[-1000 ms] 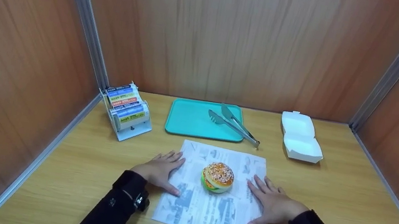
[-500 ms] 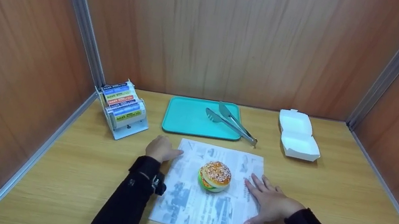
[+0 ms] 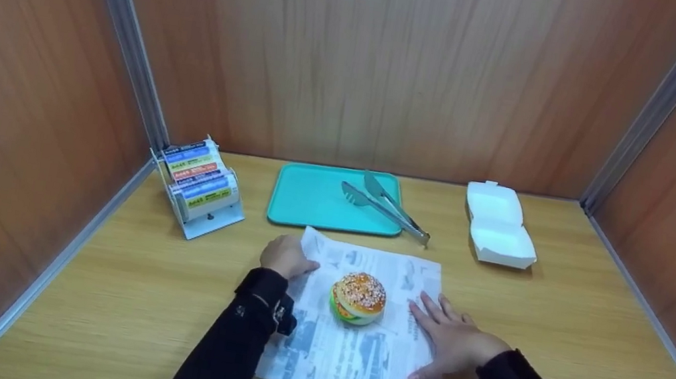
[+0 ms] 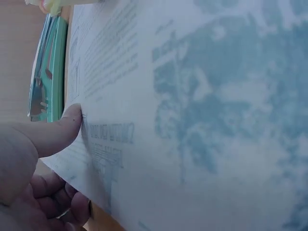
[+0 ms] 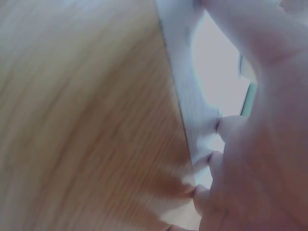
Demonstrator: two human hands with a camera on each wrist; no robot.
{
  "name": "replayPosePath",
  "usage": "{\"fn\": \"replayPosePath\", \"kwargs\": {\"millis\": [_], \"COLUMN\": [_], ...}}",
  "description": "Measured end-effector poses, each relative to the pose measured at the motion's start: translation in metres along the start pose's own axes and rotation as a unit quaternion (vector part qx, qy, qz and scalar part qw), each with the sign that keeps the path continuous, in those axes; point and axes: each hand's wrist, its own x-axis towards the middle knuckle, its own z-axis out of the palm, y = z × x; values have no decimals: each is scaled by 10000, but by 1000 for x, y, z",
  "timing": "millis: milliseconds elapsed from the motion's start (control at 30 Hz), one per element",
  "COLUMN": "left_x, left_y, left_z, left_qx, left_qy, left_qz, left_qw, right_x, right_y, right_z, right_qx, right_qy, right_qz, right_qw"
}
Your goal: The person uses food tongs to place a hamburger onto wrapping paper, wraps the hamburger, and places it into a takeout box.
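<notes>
A toy-like burger (image 3: 360,293) with a seeded bun sits near the middle of a sheet of printed wrapping paper (image 3: 336,372). My left hand (image 3: 288,256) pinches the paper's left edge: in the left wrist view the thumb (image 4: 57,132) lies on top while the other fingers curl beneath the lifted edge. On the sheet's right side my right hand (image 3: 456,345) rests with its fingers spread. The right wrist view shows those fingertips (image 5: 231,126) touching the paper and the wood beside it.
Behind the paper lies a teal tray (image 3: 309,202) with metal tongs (image 3: 395,215) across its right side. A holder with labelled packets (image 3: 196,184) stands at the back left, and an opened white box (image 3: 500,225) at the back right. Wooden panels enclose the table.
My left hand has left its flat spread pose, moved toward the far left corner and taken the paper's edge, which now lifts there. The right hand stays put. The view shifts slightly.
</notes>
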Motion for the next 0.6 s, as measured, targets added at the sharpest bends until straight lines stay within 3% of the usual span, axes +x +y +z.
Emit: {"fn": "replayPosePath", "kwargs": {"millis": [200,333,467,600], "left_x": [1,-4,-13,-27], "left_y": [-6,-3,0,3], "left_z": [-12,-22,-29,-28], "left_qx": [-1176,-1368,-1350,-1278], "left_qy": [199,281,605,1024], "left_qz": [87,240,789,1582], "left_qw": [9928,9899,9858,9737], "right_x": [2,1,1,0], "right_y": [0,0,-1,-1], "right_z": [1,3,3,2], "right_qx": [-60,-57,-41,-26], "right_qy": [20,-18,16,28], "right_qz": [22,13,-13,-53], "right_qw": [10000,10000,10000,10000]}}
